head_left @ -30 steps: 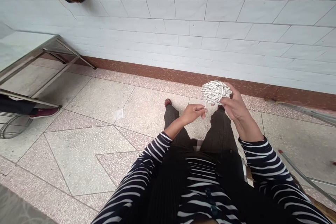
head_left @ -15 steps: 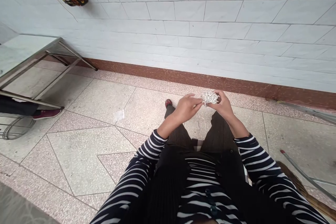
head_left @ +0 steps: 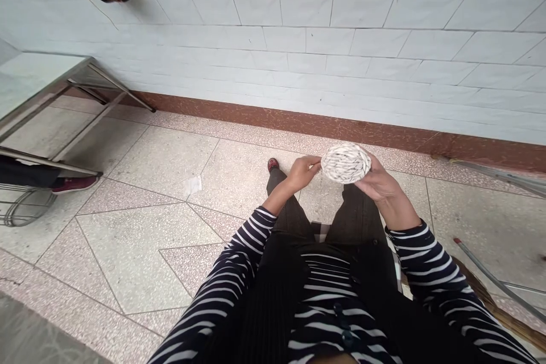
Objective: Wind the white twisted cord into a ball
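Sitting over the lap, a round, flattish white woven coil flecked with dark specks [head_left: 346,163] is held out in front of the knees, above the speckled terrazzo floor [head_left: 162,227]. It rests on the fingers of the right hand [head_left: 377,182], which cups it from below and behind, closed about its right rim; its broad face tilts up toward the camera and its longer width runs left to right. The left hand [head_left: 301,172] comes in from the left, fingertips pinched at the coil's left edge, seemingly on a thin strand end there, though the strand itself is too small to make out. So the coil lies between the two hands, carried by the right and only touched at its edge by the left. Both striped sleeves [head_left: 239,261] reach forward over dark trousers [head_left: 290,216]. Beyond stands a white tiled wall [head_left: 341,51] with a reddish skirting, and a metal-framed table [head_left: 46,88] stands at the far left.
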{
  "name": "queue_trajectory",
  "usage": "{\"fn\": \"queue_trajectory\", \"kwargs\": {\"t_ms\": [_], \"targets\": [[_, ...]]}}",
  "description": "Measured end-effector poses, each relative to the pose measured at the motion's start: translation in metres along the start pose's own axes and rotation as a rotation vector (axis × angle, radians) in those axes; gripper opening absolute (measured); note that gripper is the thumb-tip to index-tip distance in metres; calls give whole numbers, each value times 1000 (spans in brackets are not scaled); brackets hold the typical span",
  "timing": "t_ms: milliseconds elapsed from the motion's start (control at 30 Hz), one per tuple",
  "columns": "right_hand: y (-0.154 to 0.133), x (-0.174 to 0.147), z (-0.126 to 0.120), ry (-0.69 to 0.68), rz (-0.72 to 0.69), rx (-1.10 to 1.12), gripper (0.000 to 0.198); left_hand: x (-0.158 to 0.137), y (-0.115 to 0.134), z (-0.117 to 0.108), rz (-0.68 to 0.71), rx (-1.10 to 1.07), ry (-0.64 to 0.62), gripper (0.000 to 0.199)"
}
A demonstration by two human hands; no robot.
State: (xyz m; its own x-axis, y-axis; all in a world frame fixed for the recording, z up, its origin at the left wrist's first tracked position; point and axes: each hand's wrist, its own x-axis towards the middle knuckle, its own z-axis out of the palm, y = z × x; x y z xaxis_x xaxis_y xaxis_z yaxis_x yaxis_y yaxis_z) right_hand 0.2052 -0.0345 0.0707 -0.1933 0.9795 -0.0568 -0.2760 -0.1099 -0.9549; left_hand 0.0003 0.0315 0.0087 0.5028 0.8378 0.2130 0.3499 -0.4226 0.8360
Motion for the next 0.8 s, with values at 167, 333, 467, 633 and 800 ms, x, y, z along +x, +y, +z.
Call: {"fn": "queue_trajectory", "kwargs": {"t_ms": [167,333,467,633,800], "targets": [[-30,3,7,34,-109,-132,76,-19,6,13,-103,-173,-137,25],[-31,9,-4,157,-124,-199,63,-31,12,13,-183,-512,-218,21],[-21,15,-9,361,-195,-419,55,-33,13,12,-226,-679,-319,23],[-25,17,-10,443,-329,-319,56,-42,3,17,-273,-765,-373,29],[-36,18,-12,402,-319,-188,60,-57,-18,21,-330,-695,-369,45]]}}
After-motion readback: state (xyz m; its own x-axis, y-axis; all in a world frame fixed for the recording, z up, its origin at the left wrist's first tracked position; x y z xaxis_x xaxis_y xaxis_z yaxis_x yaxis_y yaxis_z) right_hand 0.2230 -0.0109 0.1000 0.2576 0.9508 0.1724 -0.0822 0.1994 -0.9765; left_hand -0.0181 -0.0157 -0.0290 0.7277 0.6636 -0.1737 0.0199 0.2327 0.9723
